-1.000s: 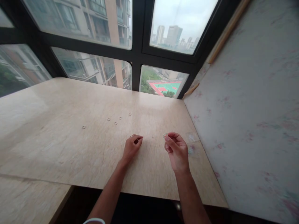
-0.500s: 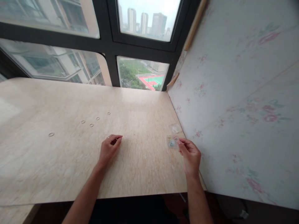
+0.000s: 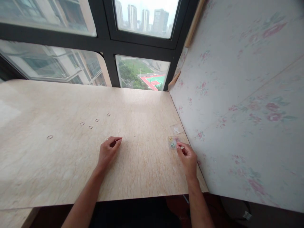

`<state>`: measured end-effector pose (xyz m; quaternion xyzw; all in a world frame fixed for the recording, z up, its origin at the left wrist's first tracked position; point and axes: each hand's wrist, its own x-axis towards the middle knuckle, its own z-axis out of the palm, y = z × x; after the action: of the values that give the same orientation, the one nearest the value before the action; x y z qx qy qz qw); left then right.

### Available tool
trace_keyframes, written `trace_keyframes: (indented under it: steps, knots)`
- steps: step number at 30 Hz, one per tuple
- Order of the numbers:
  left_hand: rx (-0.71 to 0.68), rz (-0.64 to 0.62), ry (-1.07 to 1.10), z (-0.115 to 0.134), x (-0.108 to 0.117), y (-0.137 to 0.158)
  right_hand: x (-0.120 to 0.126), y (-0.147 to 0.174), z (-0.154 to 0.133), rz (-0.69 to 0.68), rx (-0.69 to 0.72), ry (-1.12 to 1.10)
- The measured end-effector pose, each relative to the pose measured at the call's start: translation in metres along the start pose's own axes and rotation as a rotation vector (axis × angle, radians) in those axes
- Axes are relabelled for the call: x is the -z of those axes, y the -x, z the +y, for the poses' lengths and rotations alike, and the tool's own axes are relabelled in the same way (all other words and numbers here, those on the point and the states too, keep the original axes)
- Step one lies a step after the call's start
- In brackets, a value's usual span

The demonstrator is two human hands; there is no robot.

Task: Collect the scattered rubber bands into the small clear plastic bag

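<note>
My right hand is closed in a pinch, its fingertips over the right side of a small clear box. Inside the box I see little yellow, green and pinkish items, too small to name. Whatever the right fingertips hold is hidden. My left hand rests on the pale marble-patterned surface, thumb and forefinger pressed together; what is between them is too small to make out. It wears a thin ring on one finger. Several thin rings lie scattered beyond and left of it.
A clear plastic piece, perhaps a lid, lies just behind the box. A flower-patterned wall bounds the right side, and a dark window frame stands at the back. One ring lies farther left. A tiny speck sits between the hands.
My right hand has shifted slightly left, its fingertips now over the box; a pale loop seen at them before no longer shows clearly. The left hand keeps its pinch. The view has shifted slightly.
</note>
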<state>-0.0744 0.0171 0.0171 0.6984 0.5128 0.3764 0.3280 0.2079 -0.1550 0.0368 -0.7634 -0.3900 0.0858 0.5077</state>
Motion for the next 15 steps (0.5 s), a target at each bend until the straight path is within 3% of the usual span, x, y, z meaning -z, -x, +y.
trace_keyframes:
  steps: [9,15]
  knots:
    - [-0.03,-0.022,0.048,0.0,0.001,0.001,-0.004,0.041,0.008,-0.157,0.124,0.037]
    - [0.135,-0.112,0.232,-0.005,0.016,-0.011,-0.008,0.038,0.019,-0.248,0.167,0.095]
